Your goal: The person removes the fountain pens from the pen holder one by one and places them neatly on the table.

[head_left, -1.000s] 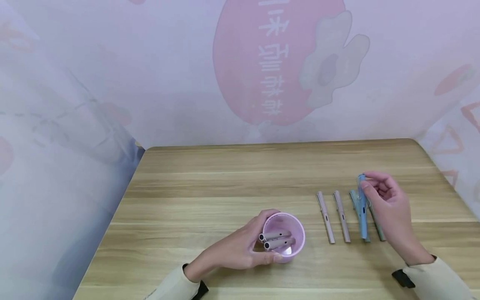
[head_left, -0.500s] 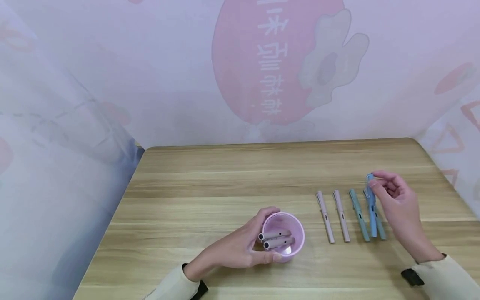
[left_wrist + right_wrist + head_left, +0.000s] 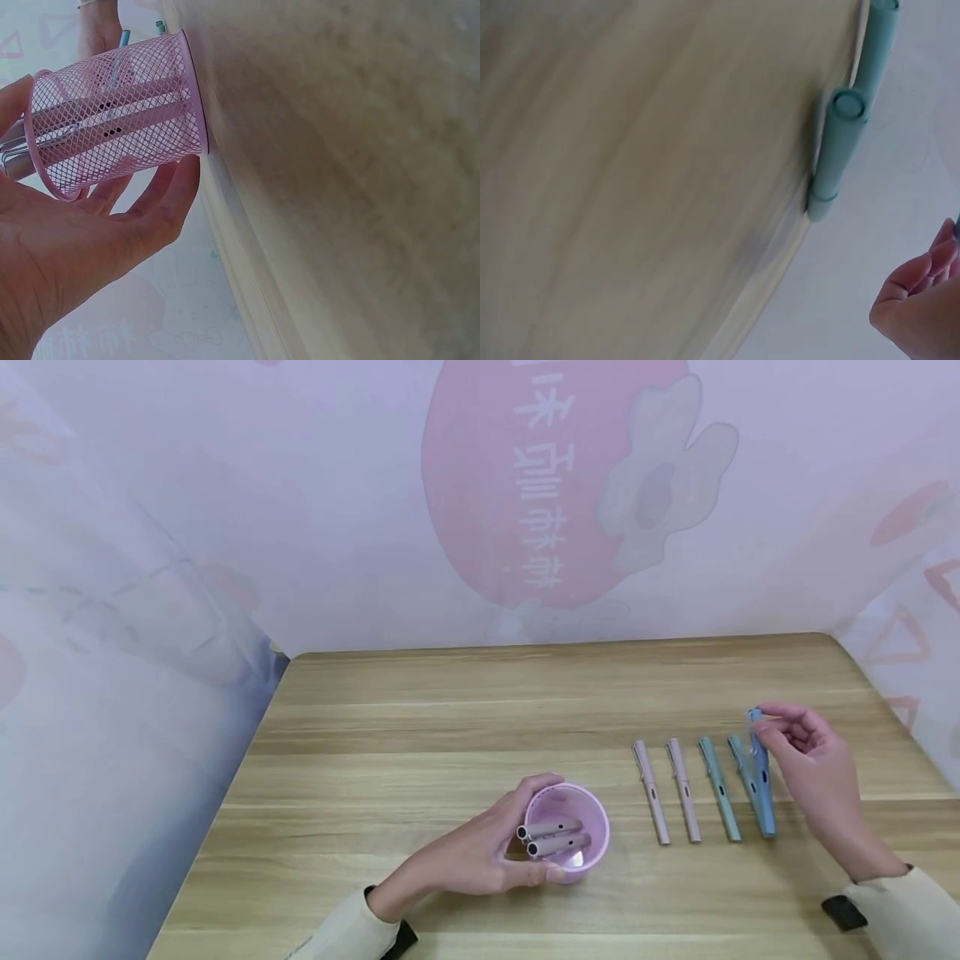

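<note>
- My left hand grips the pink mesh cup, fingers curled round its wall, thumb on the near side.
- The cup stands upright on the wooden surface, toward the near middle. From the left wrist view I see its mesh and my palm just beside it.
- Inside the cup I see two pinkish-grey pens leaning together, their round ends up and toward my left hand.
- My right hand pinches the top end of a blue pen between thumb and fingertips. The pen slopes down, its lower end at or just above the surface; I cannot tell whether it touches.
- The blue pen lies across or just over a teal pen; they overlap in the head view, so I cannot tell whether they touch.
- Left of these, lying flat and roughly parallel, are another teal pen and two pink pens, each near its neighbour but apart.
- The row of pens sits well to the right of the cup.
- From the right wrist view I see only two teal pen ends against the surface and a bit of my fingers; the grasp itself is out of view there.
- A printed pink and white backdrop stands behind the surface.
</note>
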